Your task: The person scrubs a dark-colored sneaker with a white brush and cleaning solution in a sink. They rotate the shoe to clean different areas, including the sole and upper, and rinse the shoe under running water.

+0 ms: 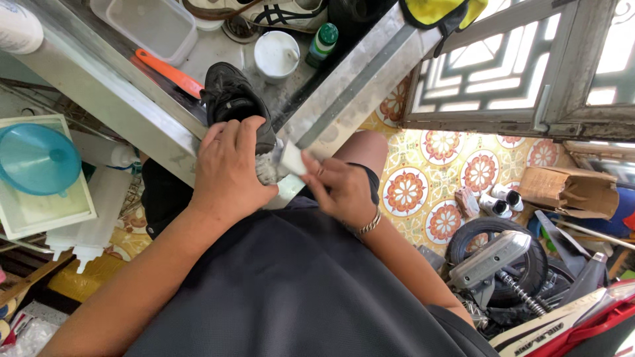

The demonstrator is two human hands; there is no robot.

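Cleaning is underway: left hand (228,168) is gripping the black shoe (233,99) at the near edge of the metal tabletop (344,86), while right hand (340,188) is pinching a white cloth (291,157) against its sole. Next probably needs firm, steady rubbing.

Single view, worn on the head, aimed steeply down over the person's own dark-shirted torso and lap. Close range: both forearms fill the lower middle of the frame. The metal workbench (344,86) runs diagonally across the top; the tiled floor (423,192) and window grille (489,73) sit at right. No second view overlaps.
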